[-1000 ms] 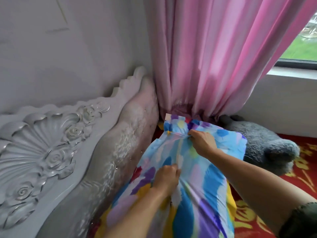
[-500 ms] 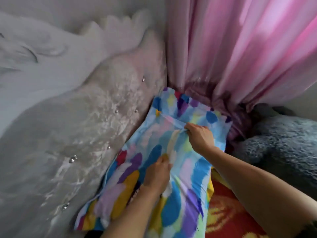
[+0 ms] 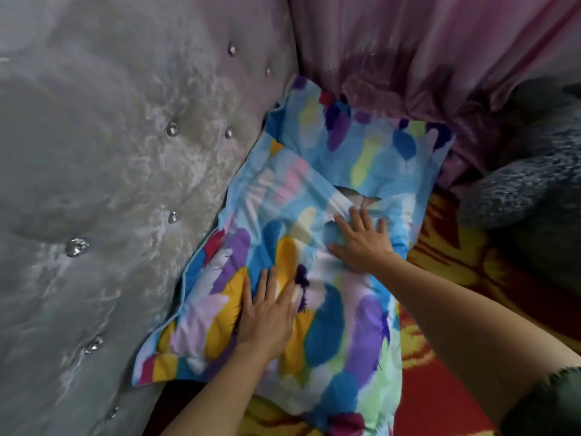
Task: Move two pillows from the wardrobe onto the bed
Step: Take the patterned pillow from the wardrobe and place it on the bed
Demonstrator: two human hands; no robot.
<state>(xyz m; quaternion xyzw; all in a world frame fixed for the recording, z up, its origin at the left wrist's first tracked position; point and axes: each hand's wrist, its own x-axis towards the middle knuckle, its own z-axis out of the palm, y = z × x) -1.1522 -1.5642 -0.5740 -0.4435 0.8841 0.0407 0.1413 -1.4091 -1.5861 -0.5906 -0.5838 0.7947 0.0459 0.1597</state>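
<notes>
Headboard (image 3: pixel 119 184): grey tufted upholstery with crystal studs, left of both hands; the pillow's long edge lies against it.

Pillow (image 3: pixel 314 221): feather-print case in blue, yellow and purple, lying on the bed at its head, under both palms. Only this one pillow shows.

Left hand (image 3: pixel 267 306): grip apart, fingers spread flat on the pillow's near half, clamped on nothing.

Right hand (image 3: pixel 361 240): grip apart, palm down just beyond the left, fingertips at the gaping case flap.

Curtain (image 3: pixel 424 58): pink, beyond the right hand, its hem resting on the pillow's far end.

Plush toy (image 3: pixel 528 171): grey, right of the right hand.

Bedspread (image 3: pixel 456 309): red and yellow.

Handling note: step judged to be settling; press evenly outward and smooth the flap closed.
</notes>
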